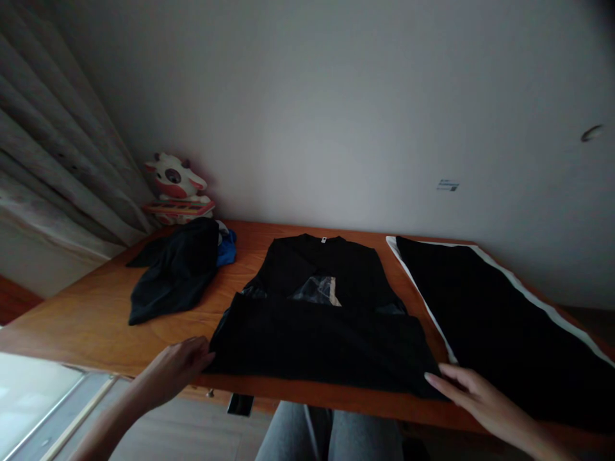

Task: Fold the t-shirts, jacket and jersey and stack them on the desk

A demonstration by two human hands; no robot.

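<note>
A black T-shirt (312, 342) lies spread on the wooden table, its neckline with a small white label toward the wall. Its lower part is turned up over the body, partly covering a grey and beige print (314, 290). At the near left corner of the fold, my left hand (185, 357) pinches the cloth. My right hand (464, 388) grips the near right corner between thumb and fingers. Both hands are close to the table's front edge.
A crumpled dark garment (177, 272) lies on the left of the wooden table (86, 320), with a blue cloth (227, 248) behind it. A cow toy (177, 182) stands at the back left. Black fabric with white edges (500, 320) covers the right side. A curtain (52, 141) hangs left.
</note>
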